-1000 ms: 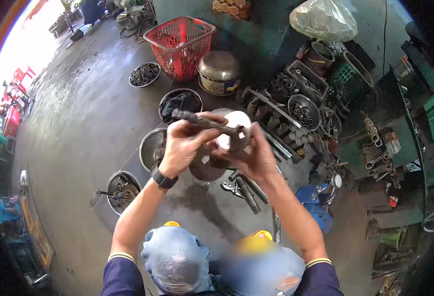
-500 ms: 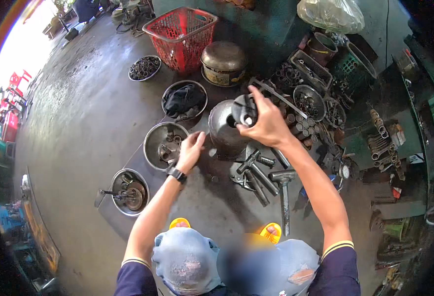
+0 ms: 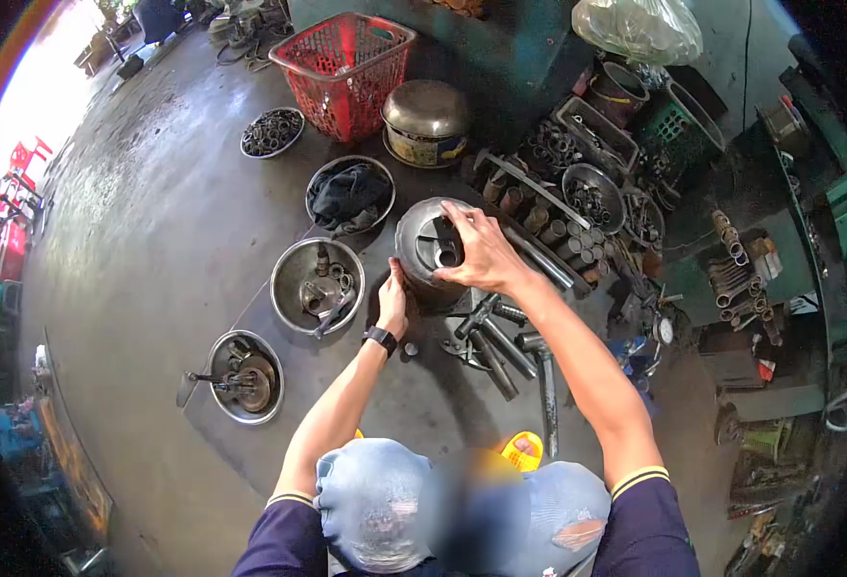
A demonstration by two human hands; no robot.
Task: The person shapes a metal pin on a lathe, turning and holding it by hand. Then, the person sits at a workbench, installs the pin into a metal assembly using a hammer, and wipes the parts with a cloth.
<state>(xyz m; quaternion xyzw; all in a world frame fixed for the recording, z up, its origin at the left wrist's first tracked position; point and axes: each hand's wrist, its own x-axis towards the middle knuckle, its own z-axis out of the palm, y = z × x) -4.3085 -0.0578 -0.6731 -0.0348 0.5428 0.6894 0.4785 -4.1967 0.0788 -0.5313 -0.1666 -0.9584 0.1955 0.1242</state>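
My right hand (image 3: 481, 252) closes from above on a dark round metal disc (image 3: 437, 238), its thumb and fingers at the edge. The disc is at the top of a stout metal cylinder (image 3: 407, 242) standing on the floor; its underside is hidden, so I cannot tell how it rests. Against the near left side of the cylinder lies my left hand (image 3: 391, 306), fingers stretched upward. To its left, a steel bowl (image 3: 277, 306) contains several metal parts. Hammers (image 3: 550, 394) and metal bars lie just right of the cylinder's foot.
Farther left stands another bowl (image 3: 214, 394) with a disc-shaped part. Behind are a bowl with black cloth (image 3: 351, 197), a lidded pot (image 3: 426, 115), a red basket (image 3: 341, 77) and a bowl of rings (image 3: 272, 133). Metal parts crowd the right, beside a green basket (image 3: 678, 125).
My right hand has lowered the disc onto or into the cylinder's top. My left hand has moved right from beside the steel bowl to the cylinder's side.
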